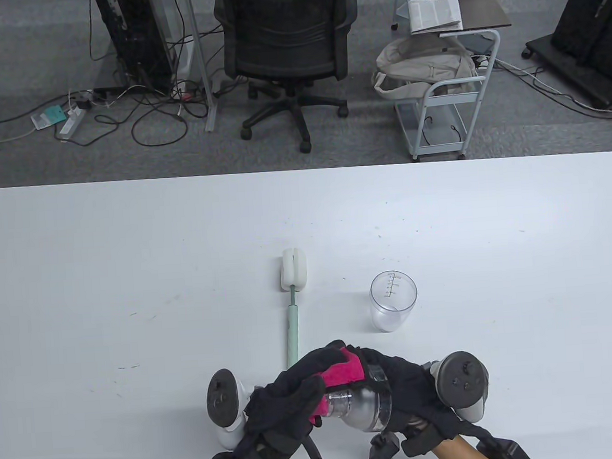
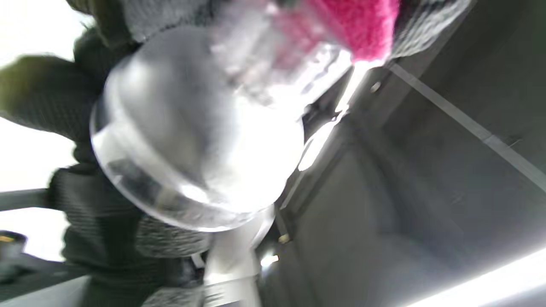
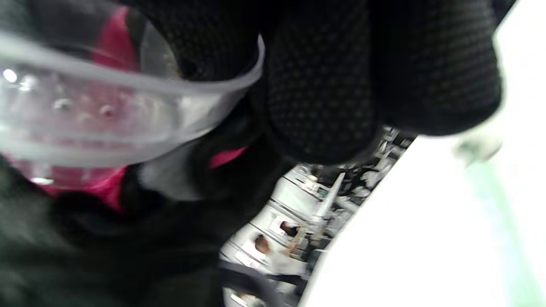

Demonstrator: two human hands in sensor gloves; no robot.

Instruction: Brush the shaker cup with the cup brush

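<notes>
**Clear plastic, light and slick: the cup waits while both hands work on the lid**

Clear plastic makes up the shaker cup point(image 1: 393, 301), which stands upright on the white table point(image 1: 130, 263), well apart from both hands and to the right of the cup brush point(image 1: 293, 306). The brush lies flat, its white sponge head pointing away from the person and the far end of its pale green handle running under the hands.

Neither task item is held. The left hand point(image 1: 289, 398) is curled around a pink cloth point(image 1: 342, 369) and presses it against a clear domed lid point(image 1: 362, 401); the right hand point(image 1: 417, 389) grips that lid from the other side, fingers wrapped over its rim. Both wrist views are blurred, so exactly how the fingers lie cannot be told.

Judging by its thin see-through wall, the cup is probably light, rigid and smooth, so it would tip or skate if the brush pushed in without support. A full wrap around the lower or middle body looks safer than a pinch at the rim. It seems unlikely to shatter, though hard squeezing could flex it. The brush handle looks stiff and slim; a hold near its end gives reach, while the sponge head is soft and should compress against the cup's inside.
</notes>
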